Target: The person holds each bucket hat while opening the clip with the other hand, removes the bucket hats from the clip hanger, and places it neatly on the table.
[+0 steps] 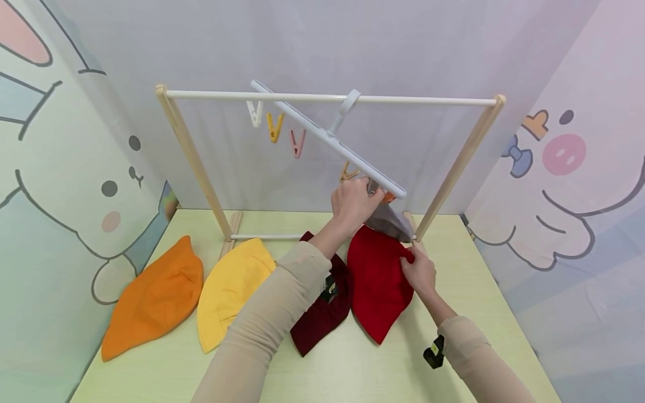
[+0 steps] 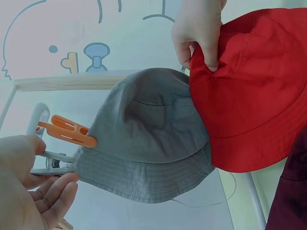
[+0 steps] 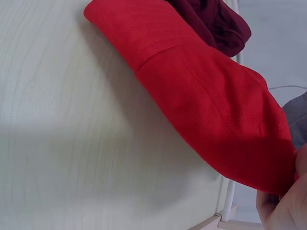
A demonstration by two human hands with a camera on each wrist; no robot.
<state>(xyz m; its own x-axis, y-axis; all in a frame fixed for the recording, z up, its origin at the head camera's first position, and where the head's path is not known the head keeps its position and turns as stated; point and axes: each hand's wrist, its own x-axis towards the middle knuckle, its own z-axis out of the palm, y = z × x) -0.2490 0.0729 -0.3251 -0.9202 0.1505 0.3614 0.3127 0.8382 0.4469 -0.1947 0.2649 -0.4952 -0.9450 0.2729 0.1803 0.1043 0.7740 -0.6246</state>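
Note:
My left hand (image 1: 353, 202) pinches a grey clothespin (image 2: 55, 165) at the low right end of the white hanger (image 1: 322, 134). In the left wrist view, the brim of a grey bucket hat (image 2: 153, 124) hangs by this clothespin and an orange clothespin (image 2: 69, 132) beside it. My right hand (image 1: 420, 271) pinches the crown of a red bucket hat (image 1: 380, 282), with thumb and fingertips on the fabric. In the right wrist view, the red hat stretches from the fingers over the table. The hanger tilts steeply, its hook over the rack's rail (image 1: 423, 101).
Orange (image 1: 156, 299), yellow (image 1: 237, 291) and maroon (image 1: 327, 313) bucket hats lie on the table (image 1: 393, 375). White (image 1: 255, 113), yellow (image 1: 275, 127) and pink (image 1: 297, 144) clothespins dangle from the hanger's raised end. The rack's wooden post (image 1: 458, 168) stands right of the hands.

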